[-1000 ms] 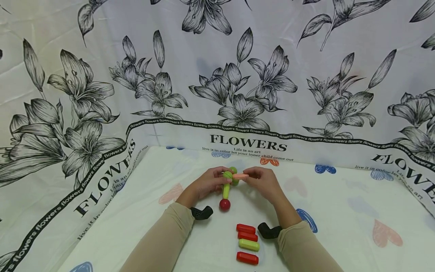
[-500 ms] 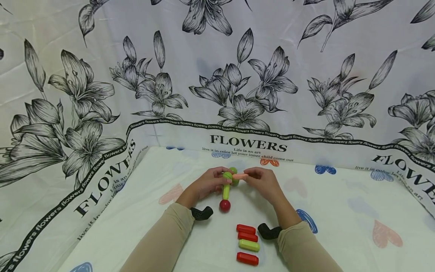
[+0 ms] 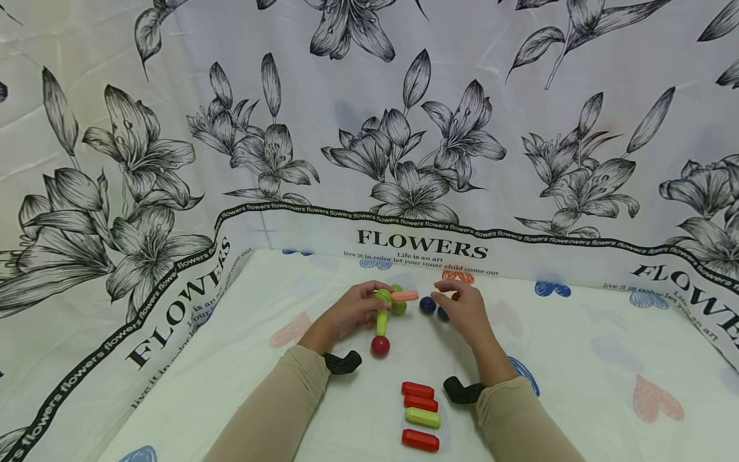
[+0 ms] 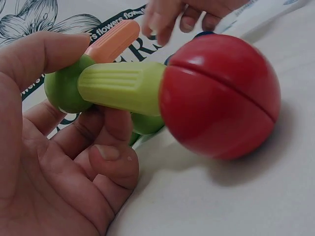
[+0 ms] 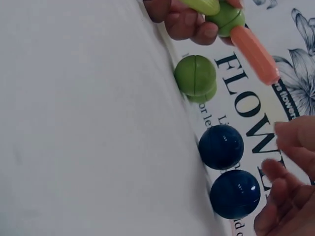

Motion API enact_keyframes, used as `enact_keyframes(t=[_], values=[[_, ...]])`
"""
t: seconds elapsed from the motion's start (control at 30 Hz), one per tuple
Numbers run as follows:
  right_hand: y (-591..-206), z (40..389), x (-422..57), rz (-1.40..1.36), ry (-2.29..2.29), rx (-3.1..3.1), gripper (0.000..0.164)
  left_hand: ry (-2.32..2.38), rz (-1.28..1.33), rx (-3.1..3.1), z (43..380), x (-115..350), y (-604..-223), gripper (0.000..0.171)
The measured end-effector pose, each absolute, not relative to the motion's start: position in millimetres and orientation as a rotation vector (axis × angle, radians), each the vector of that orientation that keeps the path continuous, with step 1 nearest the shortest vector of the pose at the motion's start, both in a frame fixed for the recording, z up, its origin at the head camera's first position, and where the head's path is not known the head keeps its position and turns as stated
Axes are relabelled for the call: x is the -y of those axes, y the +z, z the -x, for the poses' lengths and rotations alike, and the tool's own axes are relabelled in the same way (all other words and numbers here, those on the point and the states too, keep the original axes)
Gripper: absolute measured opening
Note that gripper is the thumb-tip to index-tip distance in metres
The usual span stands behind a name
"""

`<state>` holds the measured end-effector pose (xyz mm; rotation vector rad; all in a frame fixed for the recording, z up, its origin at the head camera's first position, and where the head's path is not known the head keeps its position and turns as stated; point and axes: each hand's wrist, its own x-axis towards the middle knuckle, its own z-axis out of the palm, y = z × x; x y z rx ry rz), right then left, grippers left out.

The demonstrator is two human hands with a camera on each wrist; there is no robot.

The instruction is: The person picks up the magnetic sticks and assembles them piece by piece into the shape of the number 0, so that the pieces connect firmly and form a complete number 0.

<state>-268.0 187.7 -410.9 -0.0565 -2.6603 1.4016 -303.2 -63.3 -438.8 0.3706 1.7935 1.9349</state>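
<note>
My left hand pinches a green ball of a small toy construction. From that ball a yellow-green rod runs to a red ball, and a salmon-orange rod sticks out to the right. My right hand is apart from the orange rod, fingers loosely bent, nothing between thumb and fingertips. Close by it on the cloth are two dark blue balls, one partly covered by the hand in the head view. Loose green balls sit just behind the construction.
Nearer the body lies a column of short rods: red rods and one yellow-green rod. A white cloth with printed hearts covers the table. Behind it hangs a flower-printed curtain.
My right hand has let go of the orange rod and drawn back to the right, which uncovers the blue balls. The construction stays in my left hand, shifted slightly.
</note>
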Motion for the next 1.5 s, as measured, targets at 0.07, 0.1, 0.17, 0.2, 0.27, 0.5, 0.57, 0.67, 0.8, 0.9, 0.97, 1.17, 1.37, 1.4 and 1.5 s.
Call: enact_keyframes(t=[0.07,0.1,0.17,0.2,0.27,0.5,0.57,0.67,0.8,0.9,0.97,1.17,1.37,1.4,1.5], values=[[-414.3,269.8,-189.6,0.070,1.351,2.717,0.036,1.935,-0.365,-1.794,303.3,63.2,-439.4,0.041],[-416.3,270.7,-190.3,0.074,1.333,2.750,0.038,1.936,-0.364,-1.794,303.6,63.0,-439.9,0.041],[-420.1,272.7,-191.4,0.071,1.307,2.815,0.043,1.933,-0.362,-1.797,303.8,62.8,-440.4,0.041],[-422.4,273.8,-191.7,0.055,1.305,2.837,0.045,1.931,-0.364,-1.801,304.0,62.7,-440.6,0.040],[-425.8,275.2,-191.7,-0.002,1.298,2.872,0.048,1.930,-0.371,-1.804,304.2,62.8,-440.7,0.040],[-427.3,274.1,-188.2,-0.213,1.223,2.882,0.049,1.904,-0.373,-1.835,304.9,63.2,-440.6,0.038],[-426.5,272.8,-186.3,-0.230,1.206,2.893,0.049,1.890,-0.365,-1.850,305.6,63.6,-440.9,0.040],[-425.4,270.9,-183.6,-0.223,1.200,2.910,0.048,1.871,-0.353,-1.872,306.2,64.0,-441.6,0.043],[-425.8,270.1,-182.0,-0.223,1.191,2.911,0.048,1.868,-0.334,-1.877,307.5,63.5,-444.1,0.041],[-426.9,270.2,-181.9,-0.226,1.184,2.908,0.047,1.871,-0.338,-1.878,307.6,63.0,-445.7,0.040],[-427.1,270.2,-181.8,-0.223,1.188,2.902,0.046,1.871,-0.346,-1.883,307.1,62.8,-445.9,0.040],[-425.9,269.6,-181.0,-0.215,1.203,2.889,0.044,1.895,-0.340,-1.905,307.3,62.7,-445.8,0.038],[-425.7,269.7,-180.2,-0.220,1.203,2.881,0.042,1.931,-0.307,-1.925,308.7,64.1,-446.0,0.034],[-426.0,269.9,-180.2,-0.224,1.205,2.883,0.042,1.931,-0.300,-1.923,309.1,64.1,-446.2,0.034],[-426.7,270.6,-180.2,-0.273,1.207,2.894,0.044,1.921,-0.307,-1.925,309.6,64.2,-446.5,0.035]])
